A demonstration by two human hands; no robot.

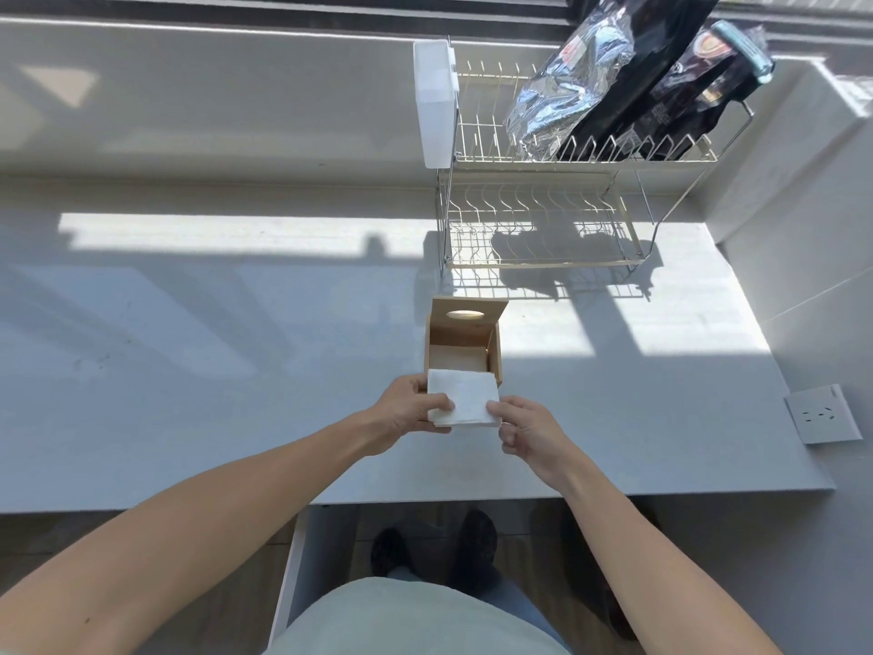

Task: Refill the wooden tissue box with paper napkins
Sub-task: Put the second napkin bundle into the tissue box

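On the pale grey counter (236, 371), your left hand (406, 408) and right hand (529, 427) pinch a square white stack of paper napkins (465, 399) just near of the open wooden tissue box (465, 340). It's soft and light, I'd say; grip opposite edges so sheets don't fan.

Napkin stack (465, 397) before wooden box (462, 340); dish rack (557, 196) behind

Sunlit white counter (189, 371), tiled wall (803, 257)
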